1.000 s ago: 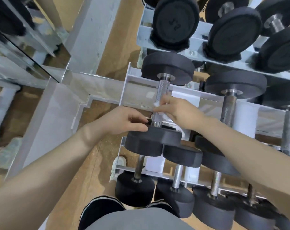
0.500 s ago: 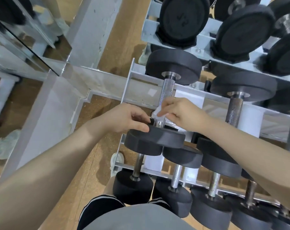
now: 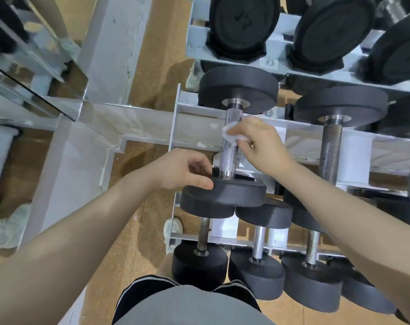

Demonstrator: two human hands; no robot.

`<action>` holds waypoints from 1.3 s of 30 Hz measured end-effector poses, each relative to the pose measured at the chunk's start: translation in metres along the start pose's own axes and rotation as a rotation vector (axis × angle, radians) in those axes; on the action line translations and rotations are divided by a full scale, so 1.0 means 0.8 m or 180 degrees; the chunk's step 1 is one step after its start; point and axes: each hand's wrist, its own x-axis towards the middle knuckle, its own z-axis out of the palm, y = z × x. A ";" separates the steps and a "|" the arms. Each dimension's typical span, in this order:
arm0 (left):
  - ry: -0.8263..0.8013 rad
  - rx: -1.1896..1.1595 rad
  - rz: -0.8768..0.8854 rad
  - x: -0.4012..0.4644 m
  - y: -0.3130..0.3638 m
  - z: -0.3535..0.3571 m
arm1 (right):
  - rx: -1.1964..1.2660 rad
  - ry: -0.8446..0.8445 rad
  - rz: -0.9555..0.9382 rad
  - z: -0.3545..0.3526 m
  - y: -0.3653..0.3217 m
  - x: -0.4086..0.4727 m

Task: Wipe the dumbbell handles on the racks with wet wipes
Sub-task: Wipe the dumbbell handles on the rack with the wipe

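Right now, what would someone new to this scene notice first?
At center, the right hand presses a white wet wipe against the knurled dumbbell handle on the middle shelf. The left hand grips that dumbbell's near head. Rows of black dumbbells fill the rack.

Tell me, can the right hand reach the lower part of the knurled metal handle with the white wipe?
Probably yes. The right hand presses the white wet wipe on the knurled metal handle, whose lower part is bare; the left hand grips only the black weight head.

Wet wipe in right hand against dumbbell handle
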 end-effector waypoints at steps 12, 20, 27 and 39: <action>-0.0558 -0.0139 0.0151 0.016 0.000 -0.006 | 0.1152 0.1199 0.1677 -0.010 -0.003 0.018; -0.0611 -0.0397 0.0261 0.018 -0.007 -0.003 | 0.1711 0.0869 0.1809 0.004 -0.004 0.017; -0.0032 -0.1313 0.0077 0.025 0.010 0.001 | 0.0999 0.0863 0.1341 0.006 0.003 0.020; 0.0693 -0.0883 0.0098 0.039 0.025 0.025 | 0.1516 0.0554 0.1904 -0.009 0.000 -0.005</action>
